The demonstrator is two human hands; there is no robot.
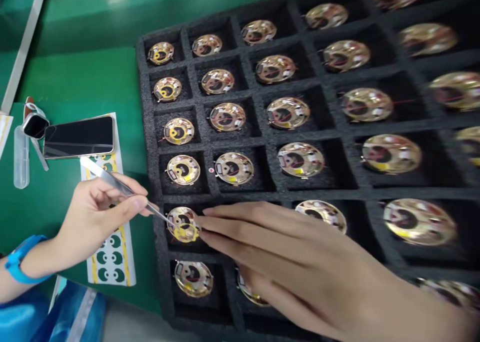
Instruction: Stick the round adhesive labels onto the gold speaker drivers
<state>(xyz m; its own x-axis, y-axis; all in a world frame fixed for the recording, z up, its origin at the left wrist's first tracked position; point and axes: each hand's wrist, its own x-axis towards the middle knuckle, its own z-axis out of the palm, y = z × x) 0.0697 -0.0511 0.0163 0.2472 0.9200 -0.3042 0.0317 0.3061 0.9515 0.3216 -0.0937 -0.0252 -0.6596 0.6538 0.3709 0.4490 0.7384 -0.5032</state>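
With the left grip (99,212), the tweezers (98,170) are best held at a low slant, as a light pinch, so that the yellow piece (180,234) is met by the tips without the gold disc (182,213) being scratched or dented. Pressure should be let through gently at the edge of the yellow piece, as a thin piece seems likely to crease. With the right grip (300,257), only a soft steadying touch at the rim of the disc is called for; if it is pushed sideways, the disc could be slid under the tips.

At the far left, a watch (35,127) and a phone (80,137) are laid on the green desk (93,82), with a cut-out sheet (131,279) partly covered by the left grip. The tweezers are gripped between thumb and fingers, their tips at the yellow piece on the disc. The disc is seated in the leftmost column of the black foam tray (153,172), just right of its outer wall. To its right, its rim is met by the extended fingertips of the right grip; whether it is pinched there cannot be told, since the thumb is not clearly seen.
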